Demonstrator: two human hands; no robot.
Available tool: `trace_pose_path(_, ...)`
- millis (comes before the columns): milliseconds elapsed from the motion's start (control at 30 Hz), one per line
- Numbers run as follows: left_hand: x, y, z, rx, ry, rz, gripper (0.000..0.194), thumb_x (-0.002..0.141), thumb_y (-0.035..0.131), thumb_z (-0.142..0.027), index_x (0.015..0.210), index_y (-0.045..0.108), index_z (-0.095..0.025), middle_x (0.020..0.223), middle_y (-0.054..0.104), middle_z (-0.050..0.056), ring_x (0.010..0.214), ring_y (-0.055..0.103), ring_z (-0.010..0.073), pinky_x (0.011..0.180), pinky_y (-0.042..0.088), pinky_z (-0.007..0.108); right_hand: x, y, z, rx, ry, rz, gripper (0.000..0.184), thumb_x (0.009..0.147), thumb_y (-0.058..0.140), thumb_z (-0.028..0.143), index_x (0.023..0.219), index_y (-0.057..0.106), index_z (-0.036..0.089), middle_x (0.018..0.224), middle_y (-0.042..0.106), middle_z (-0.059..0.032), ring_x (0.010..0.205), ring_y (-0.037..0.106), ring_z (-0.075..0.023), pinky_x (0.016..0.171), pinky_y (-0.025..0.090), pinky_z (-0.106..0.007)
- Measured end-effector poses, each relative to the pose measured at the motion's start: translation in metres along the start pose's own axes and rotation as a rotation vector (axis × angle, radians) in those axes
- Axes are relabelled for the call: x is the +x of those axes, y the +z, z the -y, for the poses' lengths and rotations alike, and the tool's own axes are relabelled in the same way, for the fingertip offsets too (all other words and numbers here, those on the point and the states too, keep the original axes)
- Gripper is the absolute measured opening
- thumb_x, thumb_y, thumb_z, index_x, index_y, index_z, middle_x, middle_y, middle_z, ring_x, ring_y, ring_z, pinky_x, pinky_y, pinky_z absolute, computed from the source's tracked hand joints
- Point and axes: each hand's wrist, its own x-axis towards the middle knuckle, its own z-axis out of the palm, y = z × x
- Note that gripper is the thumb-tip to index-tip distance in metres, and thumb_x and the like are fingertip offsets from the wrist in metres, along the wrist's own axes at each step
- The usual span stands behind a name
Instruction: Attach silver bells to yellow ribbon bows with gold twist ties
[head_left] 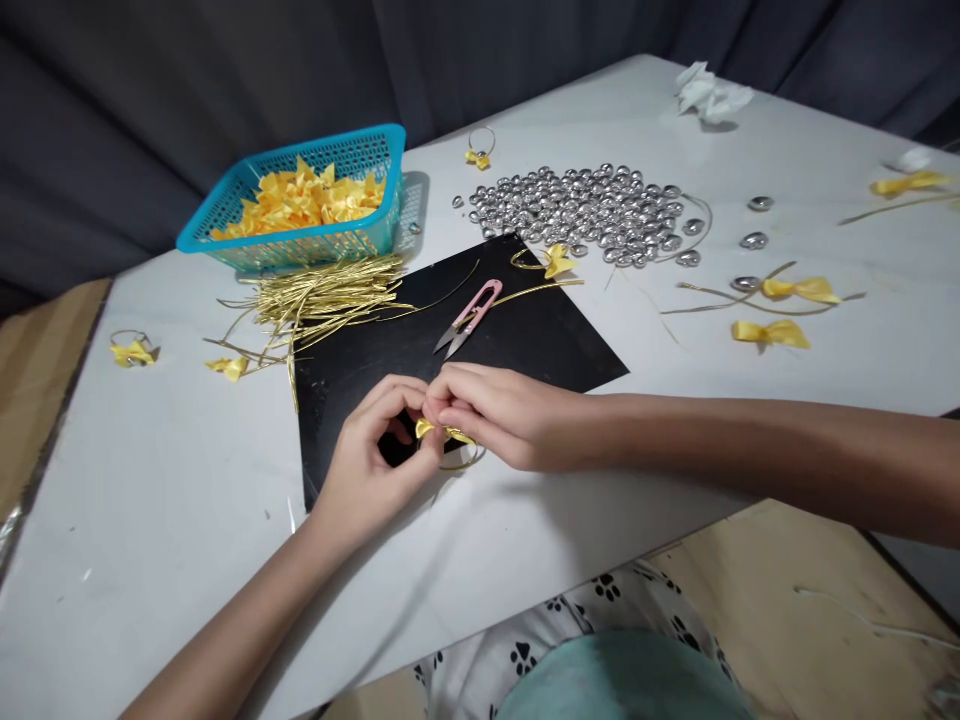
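Observation:
My left hand (382,435) pinches a small yellow ribbon bow (424,428) between thumb and fingers. My right hand (499,412) meets it from the right, its fingertips closed on the same bow and its gold cord. A loop of gold cord (471,462) hangs below the fingers; the bow's middle is hidden behind them. Both hands are over the front edge of a black sheet (352,370). Just beyond them lie pink thread snips (472,312), blades toward my hands.
A blue basket (285,245) holds yellow bows, with gold cords (330,295) in front. Silver beads (585,210) are heaped at the back. Loose bows (771,333) lie right; finished-looking cord rings with bows (133,350) sit left and behind. White crumpled scraps (709,95) lie far right.

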Motion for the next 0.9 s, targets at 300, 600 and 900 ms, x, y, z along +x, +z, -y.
trace_pose_path(300, -0.001, 0.000, 0.002, -0.039, -0.049, 0.040, 0.008, 0.075, 0.060, -0.019, 0.084, 0.059, -0.017, 0.082, 0.060, 0.002, 0.072, 0.054, 0.0130, 0.062, 0.042, 0.024, 0.001, 0.000, 0.000, -0.009, 0.003, -0.054, 0.012, 0.092, 0.036, 0.016, 0.082, 0.042, 0.016, 0.081, 0.049, -0.0037, 0.073, 0.045, -0.0120, 0.067, 0.036, -0.025)
trace_pose_path(600, 0.002, 0.003, 0.006, -0.388, -0.354, -0.066, 0.023, 0.067, 0.071, -0.022, 0.087, 0.060, -0.016, 0.077, 0.068, 0.000, 0.068, 0.060, 0.0096, 0.058, 0.045, 0.017, 0.006, -0.007, 0.004, 0.380, 0.476, -0.193, 0.012, 0.092, 0.039, 0.018, 0.080, 0.040, 0.018, 0.060, 0.037, 0.0077, 0.039, 0.033, -0.0037, 0.037, 0.031, -0.018)
trace_pose_path(900, 0.003, 0.002, 0.003, -0.426, -0.364, -0.082, 0.025, 0.064, 0.073, -0.019, 0.084, 0.058, -0.016, 0.070, 0.066, -0.002, 0.062, 0.059, 0.0078, 0.055, 0.046, 0.015, 0.007, -0.011, 0.007, 0.380, 0.472, -0.220, 0.004, 0.084, 0.050, 0.011, 0.081, 0.048, 0.014, 0.061, 0.042, 0.0071, 0.037, 0.035, -0.0005, 0.032, 0.027, -0.013)
